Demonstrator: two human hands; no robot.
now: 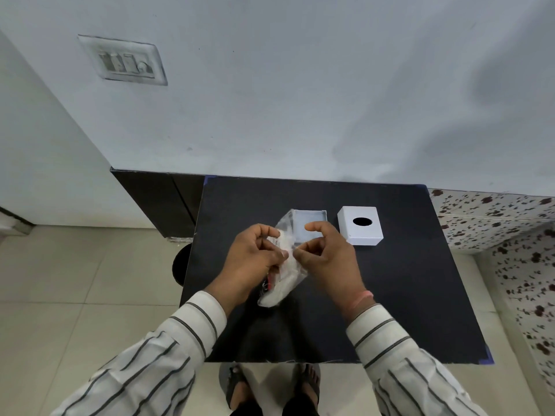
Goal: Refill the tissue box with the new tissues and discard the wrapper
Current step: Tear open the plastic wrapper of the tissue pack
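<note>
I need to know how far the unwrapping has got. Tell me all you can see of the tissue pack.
The tissue pack is a soft white wad in clear, crinkly plastic with a red-and-black mark low on its left side. It is held tilted above the black table, the left hand gripping it, the right hand pinching the wrapper's upper part.

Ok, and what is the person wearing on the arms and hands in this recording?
Both hands, the left hand and the right hand, are bare: no gloves or rings show. Long white shirt sleeves with thin dark stripes cover both forearms to the cuffs. A thin pinkish-orange thread band circles the right wrist.
</note>
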